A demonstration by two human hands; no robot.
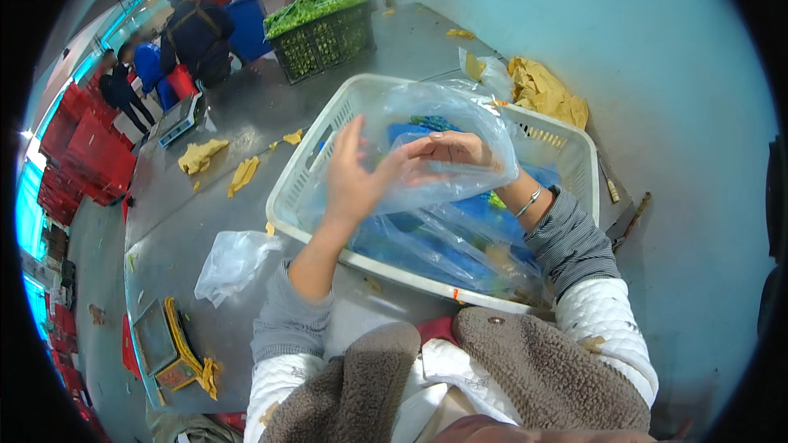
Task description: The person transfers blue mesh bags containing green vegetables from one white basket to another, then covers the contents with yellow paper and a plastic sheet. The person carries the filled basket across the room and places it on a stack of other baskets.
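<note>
A large clear plastic bag (455, 191) is spread in the air over a white plastic crate (375, 263), its mouth wide. My right hand (455, 151) reaches inside the bag, with the film around the wrist; the fingers are extended and pinch nothing visible. At the bag's left side is my left hand (357, 175), blurred, fingers apart; whether it touches the film is unclear. Beneath, the crate contains blue plastic packaging (406, 246) with bits of green showing through, partly covered by more clear film.
On the metal table (246, 104) are yellow scraps (202, 155), a white plastic bag (237, 261), a small scale (166, 344) and another scale (180, 120). A black crate of green vegetables (323, 40) stands farther back. Crumpled yellow paper (545, 95) lies beside the wall. Several people are at far left.
</note>
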